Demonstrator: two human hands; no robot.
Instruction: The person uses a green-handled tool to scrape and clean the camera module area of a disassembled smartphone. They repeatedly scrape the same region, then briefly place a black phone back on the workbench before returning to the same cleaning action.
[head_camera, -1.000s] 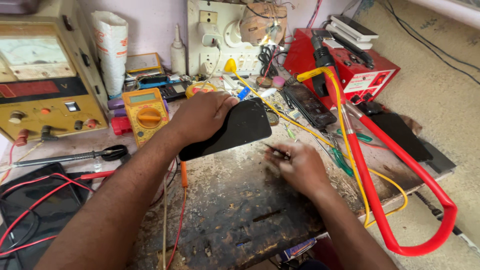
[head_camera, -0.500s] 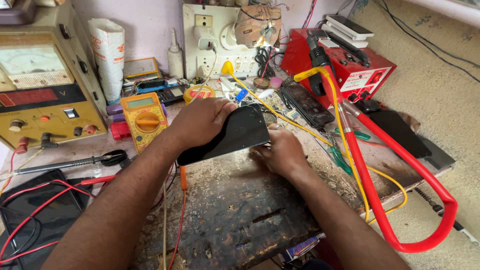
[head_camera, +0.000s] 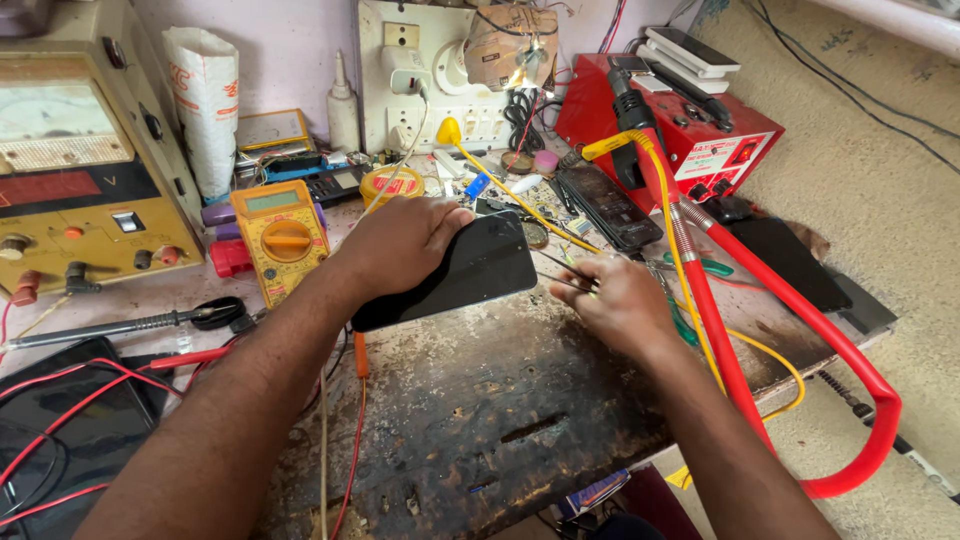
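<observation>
Starting at the left, the yellow meter (head_camera: 288, 238) and the loose red leads (head_camera: 190, 357) sit close by my left forearm; I judge a sideways drag of that arm could snag a lead and pull gear across the counter (head_camera: 480, 430).

My left hand (head_camera: 400, 240) lies flat on the phone (head_camera: 455, 272), fingers spread over its upper left part, pressing it down rather than gripping it. The phone rests dark face up on the scorched counter, just left of centre, tilted a little. If the palm eases off, I think the phone could skate on that rough surface.

My right hand (head_camera: 620, 300) is just beside the phone's right edge, fingers pinched narrow on thin tweezers (head_camera: 565, 275) whose tips point toward that edge. A slip there could scratch the glass or jab my left fingers.

Further right, the red hose (head_camera: 790, 300) and the yellow wire (head_camera: 690, 290) run right past my right wrist; catching either could jerk the tweezers off line.
</observation>
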